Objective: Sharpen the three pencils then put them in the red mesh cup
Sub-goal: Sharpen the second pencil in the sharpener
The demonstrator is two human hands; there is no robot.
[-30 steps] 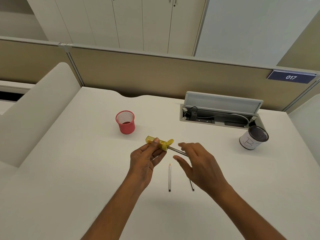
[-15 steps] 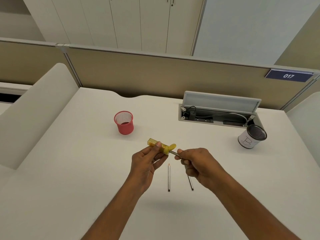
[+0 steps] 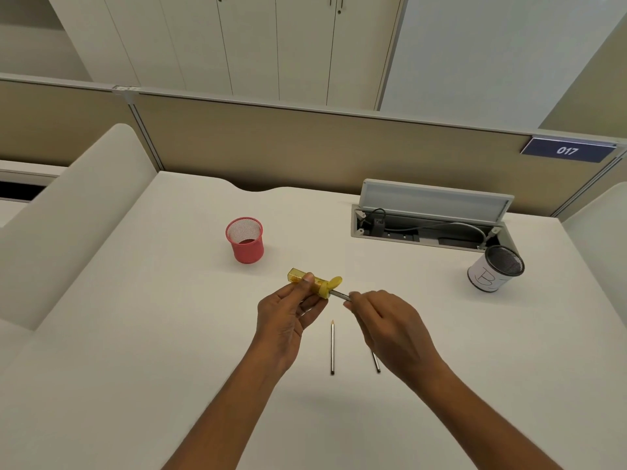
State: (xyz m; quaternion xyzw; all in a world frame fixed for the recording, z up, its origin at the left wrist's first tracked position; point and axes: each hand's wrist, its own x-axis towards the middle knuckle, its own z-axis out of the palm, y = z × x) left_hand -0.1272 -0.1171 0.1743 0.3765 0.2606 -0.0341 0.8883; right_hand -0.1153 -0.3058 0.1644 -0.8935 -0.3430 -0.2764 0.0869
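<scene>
Now, pencil in the sharpener, two more waiting on the desk

Closest to us, both forearms reach out over the white desk [image 3: 135, 334]. Just below the gap between the hands lies a loose pencil [image 3: 332, 347], flat on the desk, its pale tip pointing away. Right beside it, under the right wrist, a third pencil [image 3: 376, 362] pokes out, only its near end showing; the rest is hidden by the hand.

Up to the hands themselves. The left hand [image 3: 288, 320] has its thumb and fingers curled round a yellow sharpener [image 3: 315, 283], held above the desk, its little cap flipped open on the side toward the right hand. The right hand [image 3: 390, 323] pinches the held pencil [image 3: 340, 294] at its fingertips, other fingers loosely bent, and the pencil's far end sits in the sharpener's mouth.

Beyond the left hand, a little to its left, stands the red cup [image 3: 246, 242], upright, mesh walls, no pencil showing inside. Well off past the right hand sits a white cup [image 3: 492, 273] with a dark mesh lining. Behind that, a cable box [image 3: 424, 228] in the desk has its lid up, wires inside. Farther still runs a tan partition [image 3: 305, 147] with a blue sign [image 3: 567, 150] reading 017, and pale cabinets [image 3: 271, 45] at the back.
</scene>
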